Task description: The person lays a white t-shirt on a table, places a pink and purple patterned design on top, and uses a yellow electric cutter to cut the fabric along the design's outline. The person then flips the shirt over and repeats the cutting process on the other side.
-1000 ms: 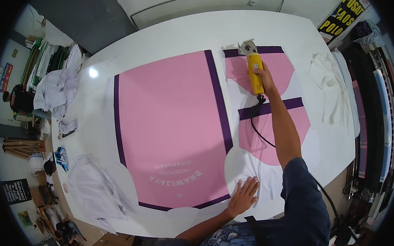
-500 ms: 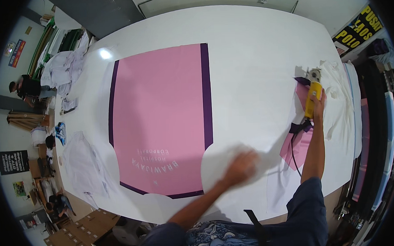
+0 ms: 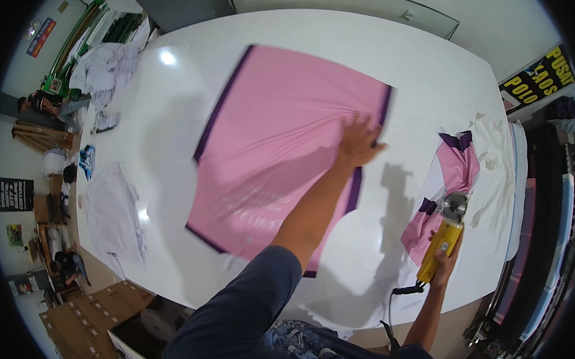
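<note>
A pink fabric panel [image 3: 284, 102] with dark purple borders lies turned askew across the white table, pale printing near its close end. My left hand [image 3: 358, 141] presses on its right side with spread fingers, and creases run from it over the cloth. In my right hand [image 3: 445, 265] is a yellow electric rotary cutter [image 3: 441, 250], held by its body, with a round metal head and a black cord. Under and beside the cutter's head lie smaller pink pieces with purple ends [image 3: 459, 162].
White cloth [image 3: 492, 170] is heaped along the table's right edge. More white garments [image 3: 112, 209] lie at the left edge. Cardboard boxes [image 3: 92, 329] stand on the floor at lower left. Two people are in the background at left. A rack of rolls [image 3: 539, 220] stands at right.
My left hand has reached forward and right onto the pink panel, which has swung round from nearly straight to slanted. The cutter has come closer to me, over the small pieces.
</note>
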